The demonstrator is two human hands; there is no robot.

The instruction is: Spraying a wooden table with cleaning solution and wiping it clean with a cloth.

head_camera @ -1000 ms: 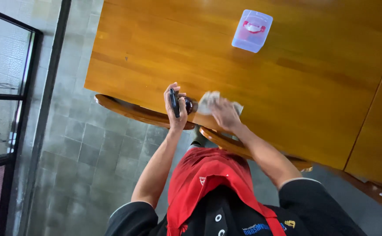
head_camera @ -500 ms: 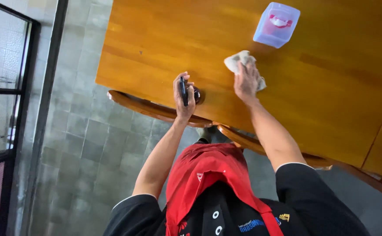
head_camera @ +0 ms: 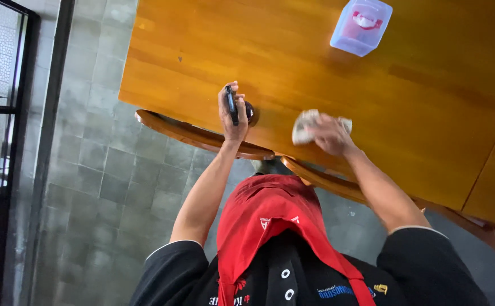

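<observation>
plainly soft and light, the crumpled whitish cloth (head_camera: 306,126) lies bunched under the right hand (head_camera: 331,135) near the glossy orange-brown wooden table (head_camera: 292,62) edge, best gripped by its folds, while the left hand (head_camera: 231,113) clasps a small dark bottle (head_camera: 247,111).

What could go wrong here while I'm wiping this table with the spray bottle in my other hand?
The left hand rests a dark spray bottle near the wooden table edge; it might slip off onto the tiled floor. The right hand sweeps a cloth; wide strokes could knock the clear plastic box.
</observation>
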